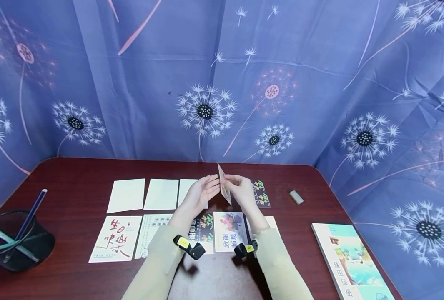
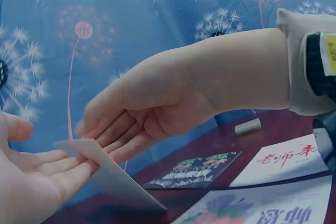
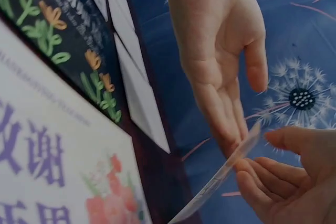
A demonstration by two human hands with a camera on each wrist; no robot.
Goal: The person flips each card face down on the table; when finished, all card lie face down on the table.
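A thin greeting card (image 1: 224, 185) stands on edge above the table between both hands. The right hand (image 1: 240, 191) holds it with bent fingertips from the right side. On its left face, the nearly straight fingers of the palm-up left hand (image 1: 201, 193) touch the card. In the right wrist view the card (image 3: 218, 179) is tilted, seen almost edge-on, with fingertips at both faces. Below the hands lie a flower-printed card (image 1: 229, 231) with purple characters and a dark floral card (image 1: 206, 227). Another dark floral card (image 1: 261, 193) is partly behind the right hand.
White cards (image 1: 126, 196) lie in the back row at left. A red-lettered card (image 1: 114, 239) and a text-printed card (image 1: 152, 229) are in front. An eraser (image 1: 296, 197) and a book (image 1: 353, 260) are at right. A mesh pen holder (image 1: 38, 246) stands at left.
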